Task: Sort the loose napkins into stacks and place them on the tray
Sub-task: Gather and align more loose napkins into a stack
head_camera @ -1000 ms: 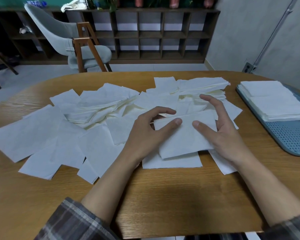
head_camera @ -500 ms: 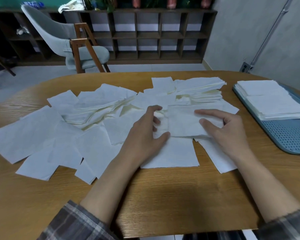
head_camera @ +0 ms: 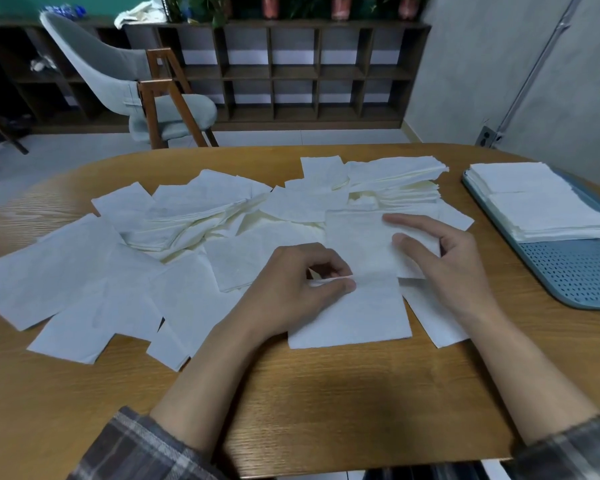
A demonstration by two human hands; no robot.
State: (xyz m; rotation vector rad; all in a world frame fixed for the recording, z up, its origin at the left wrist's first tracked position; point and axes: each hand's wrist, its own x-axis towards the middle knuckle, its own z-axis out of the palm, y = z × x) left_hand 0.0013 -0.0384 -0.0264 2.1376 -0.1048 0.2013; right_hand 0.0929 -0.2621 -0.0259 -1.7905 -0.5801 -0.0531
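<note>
Many loose white napkins (head_camera: 94, 268) lie scattered over the wooden table (head_camera: 326, 403). My left hand (head_camera: 302, 285) has curled fingers and pinches the near edge of one napkin (head_camera: 357, 244) at the table's middle. My right hand (head_camera: 447, 268) lies on that napkin's right side, with index finger and thumb stretched over it. Under it lies another flat napkin (head_camera: 350, 317). At the right stands a blue perforated tray (head_camera: 575, 271) that bears a neat napkin stack (head_camera: 541, 202).
A thicker, uneven pile of napkins (head_camera: 395, 181) sits at the back of the table, left of the tray. Beyond the table stand a grey chair (head_camera: 125, 84) and a dark shelf unit (head_camera: 291, 71). Bare wood runs along the near edge.
Both hands carried the napkin away from me and laid it down flat farther back. The right hand's fingers now lie on top of it and the left fingers have curled at its near edge.
</note>
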